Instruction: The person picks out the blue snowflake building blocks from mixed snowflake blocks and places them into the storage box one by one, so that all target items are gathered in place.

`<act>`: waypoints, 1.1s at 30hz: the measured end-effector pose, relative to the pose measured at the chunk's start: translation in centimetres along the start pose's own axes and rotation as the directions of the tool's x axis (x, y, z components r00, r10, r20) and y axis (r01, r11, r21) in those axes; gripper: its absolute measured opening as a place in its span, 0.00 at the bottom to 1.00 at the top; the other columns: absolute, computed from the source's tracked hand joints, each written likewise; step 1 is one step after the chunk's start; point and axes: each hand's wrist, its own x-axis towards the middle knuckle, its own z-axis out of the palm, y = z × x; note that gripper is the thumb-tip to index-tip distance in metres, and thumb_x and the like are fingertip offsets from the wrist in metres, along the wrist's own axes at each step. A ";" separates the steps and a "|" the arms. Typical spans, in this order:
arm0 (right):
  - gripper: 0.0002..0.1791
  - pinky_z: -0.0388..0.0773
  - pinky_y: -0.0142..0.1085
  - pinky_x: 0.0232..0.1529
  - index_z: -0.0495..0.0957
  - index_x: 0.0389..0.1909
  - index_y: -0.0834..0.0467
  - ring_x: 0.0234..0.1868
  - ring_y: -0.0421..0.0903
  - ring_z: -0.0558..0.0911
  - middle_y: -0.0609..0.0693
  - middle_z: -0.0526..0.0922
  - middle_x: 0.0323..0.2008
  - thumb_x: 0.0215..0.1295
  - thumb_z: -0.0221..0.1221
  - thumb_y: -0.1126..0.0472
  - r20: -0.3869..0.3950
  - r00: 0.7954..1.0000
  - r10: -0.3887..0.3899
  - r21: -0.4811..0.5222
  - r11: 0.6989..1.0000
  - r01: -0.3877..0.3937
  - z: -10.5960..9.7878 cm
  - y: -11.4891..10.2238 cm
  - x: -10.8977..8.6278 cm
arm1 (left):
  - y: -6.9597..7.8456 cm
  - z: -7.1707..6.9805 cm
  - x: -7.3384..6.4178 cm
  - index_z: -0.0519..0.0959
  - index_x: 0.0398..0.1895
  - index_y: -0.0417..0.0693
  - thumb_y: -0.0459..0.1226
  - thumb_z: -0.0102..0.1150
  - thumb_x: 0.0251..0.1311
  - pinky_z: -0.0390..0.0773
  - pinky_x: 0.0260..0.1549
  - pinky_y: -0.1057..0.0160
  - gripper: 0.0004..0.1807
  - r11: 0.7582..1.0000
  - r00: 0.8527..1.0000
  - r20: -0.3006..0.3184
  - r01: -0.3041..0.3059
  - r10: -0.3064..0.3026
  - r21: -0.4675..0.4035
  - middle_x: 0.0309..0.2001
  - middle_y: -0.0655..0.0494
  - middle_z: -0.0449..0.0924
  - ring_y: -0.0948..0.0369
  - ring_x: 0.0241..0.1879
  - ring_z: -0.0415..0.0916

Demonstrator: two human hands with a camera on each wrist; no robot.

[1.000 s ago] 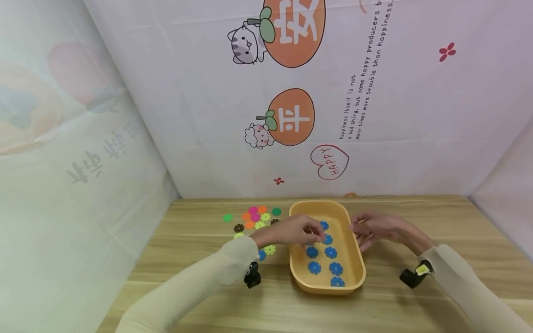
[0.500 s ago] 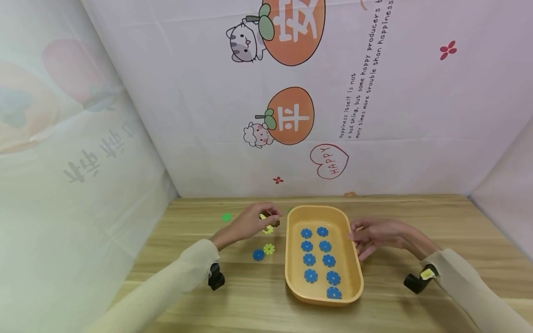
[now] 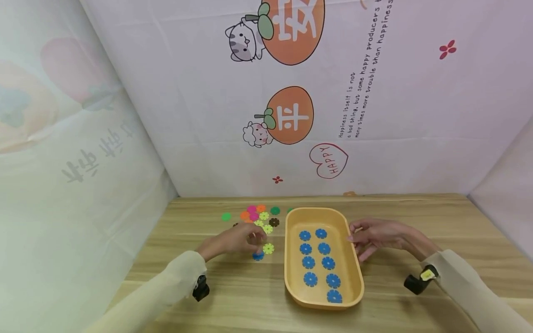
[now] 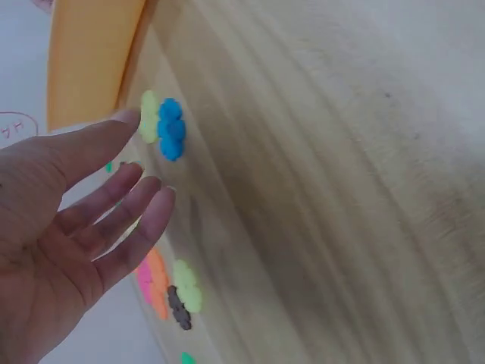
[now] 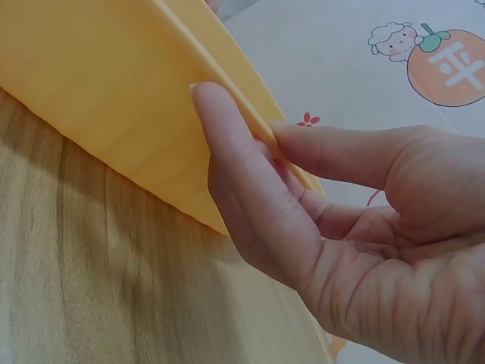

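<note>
My left hand hovers low over the table left of the bin, fingers loosely bent and nothing between them. Its fingertips are close to a blue notched flower-shaped disc, which lies beside a yellow-green disc. My right hand pinches the right-hand rim of a yellow-orange plastic bin, thumb on the inside and fingers against the outer wall. Inside the bin, several blue discs lie flat in two columns.
More discs lie behind the left hand: pink, orange, brown, dark green and a bright green one farther left. A printed cloth hangs along the table's back edge.
My left hand has gone from above the bin leftward to the loose discs, then toward the near blue one. The bin has slid slightly nearer, with my right hand still on its rim.
</note>
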 end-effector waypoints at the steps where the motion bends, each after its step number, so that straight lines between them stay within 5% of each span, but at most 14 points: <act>1: 0.09 0.89 0.48 0.46 0.72 0.49 0.68 0.43 0.50 0.90 0.58 0.87 0.43 0.82 0.52 0.64 -0.003 1.000 0.000 -0.001 1.000 0.000 0.0 0.0 0.0 | -0.1 0.2 -0.1 0.84 0.53 0.41 0.34 0.73 0.64 0.84 0.48 0.62 0.16 1.000 1.000 0.003 0.007 -0.007 -0.011 0.49 0.50 0.86 0.57 0.46 0.83; 6: 0.07 0.88 0.48 0.48 0.72 0.48 0.67 0.43 0.51 0.90 0.58 0.86 0.43 0.81 0.53 0.65 -0.010 1.000 -0.010 0.009 1.000 0.010 0.1 -0.1 -0.1 | -0.6 1.1 -0.3 0.84 0.51 0.45 0.37 0.78 0.59 0.83 0.47 0.62 0.19 0.998 0.999 -0.011 0.053 -0.053 -0.021 0.47 0.55 0.85 0.60 0.45 0.81; 16: 0.04 0.87 0.50 0.49 0.71 0.48 0.63 0.43 0.51 0.90 0.58 0.85 0.42 0.80 0.54 0.66 -0.021 1.000 -0.019 0.009 1.000 0.020 0.0 -0.1 0.0 | -0.6 1.5 -0.5 0.83 0.40 0.50 0.34 0.74 0.62 0.81 0.41 0.68 0.08 1.000 1.000 0.011 -0.001 0.001 0.014 0.38 0.62 0.82 0.68 0.37 0.77; 27: 0.04 0.87 0.50 0.48 0.71 0.48 0.64 0.43 0.53 0.90 0.59 0.85 0.43 0.80 0.54 0.66 -0.017 0.999 -0.033 0.022 0.999 0.033 0.1 0.0 0.0 | -0.4 0.8 -1.0 0.84 0.34 0.50 0.33 0.71 0.65 0.83 0.38 0.67 0.04 0.999 0.999 -0.033 -0.035 0.034 -0.042 0.35 0.62 0.86 0.66 0.35 0.79; 33: 0.02 0.87 0.50 0.49 0.71 0.47 0.62 0.42 0.49 0.89 0.57 0.85 0.41 0.81 0.53 0.66 -0.010 1.000 -0.016 0.040 0.999 0.016 -0.1 0.1 0.1 | 0.4 -0.4 -1.1 0.85 0.33 0.55 0.36 0.71 0.66 0.82 0.41 0.65 0.05 0.997 0.996 -0.092 0.007 -0.014 -0.073 0.35 0.67 0.85 0.66 0.39 0.80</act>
